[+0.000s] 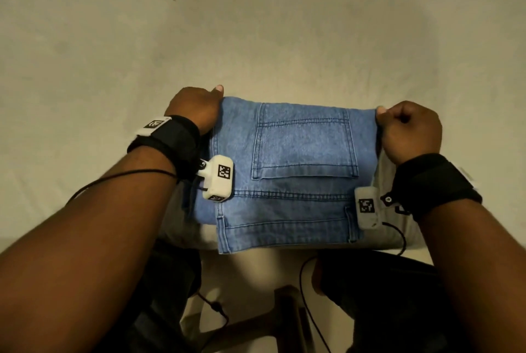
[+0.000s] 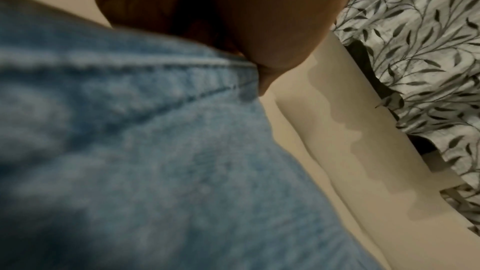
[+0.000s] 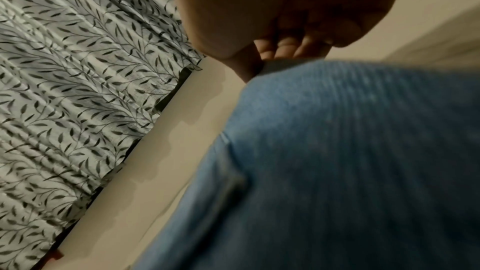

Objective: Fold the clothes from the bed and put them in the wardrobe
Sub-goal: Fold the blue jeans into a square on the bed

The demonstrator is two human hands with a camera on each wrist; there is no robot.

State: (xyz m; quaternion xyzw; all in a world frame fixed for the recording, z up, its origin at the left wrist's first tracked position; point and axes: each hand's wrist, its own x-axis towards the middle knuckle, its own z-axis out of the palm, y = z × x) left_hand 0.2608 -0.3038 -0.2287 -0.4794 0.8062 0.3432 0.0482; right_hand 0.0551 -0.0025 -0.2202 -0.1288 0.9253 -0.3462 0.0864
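Folded lt-blue jeans [image 1: 290, 159], pocket up, far corners pinched by left grip [image 1: 193, 107] & right grip [image 1: 410, 127]

Folded jeans [image 1: 287, 170] on bed [image 1: 256, 25]

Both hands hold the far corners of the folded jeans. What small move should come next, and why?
Probably lift the jeans off the bed. They already look folded compactly, and the left hand and right hand each grip a far corner.
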